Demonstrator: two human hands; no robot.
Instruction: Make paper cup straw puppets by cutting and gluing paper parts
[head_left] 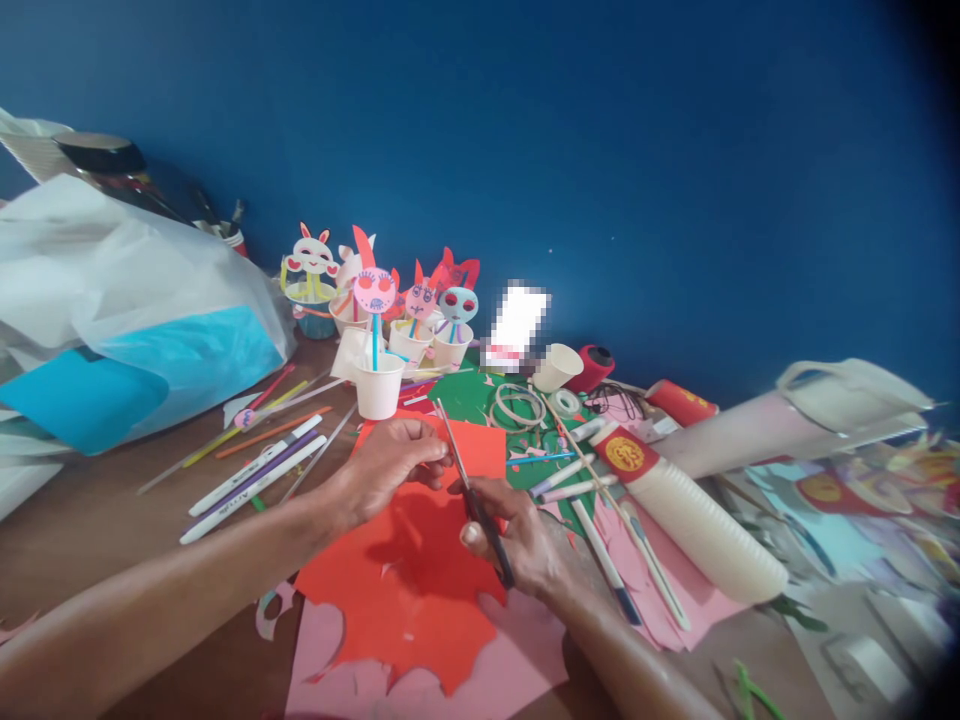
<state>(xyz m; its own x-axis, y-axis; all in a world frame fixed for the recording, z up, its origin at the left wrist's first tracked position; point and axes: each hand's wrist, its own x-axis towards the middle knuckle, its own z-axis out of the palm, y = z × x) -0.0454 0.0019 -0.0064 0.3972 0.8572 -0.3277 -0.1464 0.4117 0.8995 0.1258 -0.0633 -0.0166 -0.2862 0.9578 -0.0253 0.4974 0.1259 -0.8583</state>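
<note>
In the middle of the head view, my right hand (517, 535) is wrapped round a pair of scissors (489, 530) with dark handles. Their blades point up and away from me and look nearly closed. Just left of the blades, my left hand (401, 462) is closed, its fingertips pinched together. Anything between them is too small or hidden to make out. Beneath both hands lies orange-red paper (409, 620) with a scalloped, cut front edge. Pink paper (525, 645) shows under it.
Paper cups (379, 388) holding animal-face stick figures stand behind. Markers (255, 480) lie left, near a plastic bag (150, 240). On the right are stacked cups (705, 525), tape rings (517, 407), more pens and green paper (469, 388). A blurred bright rectangle (517, 325) stands against the wall.
</note>
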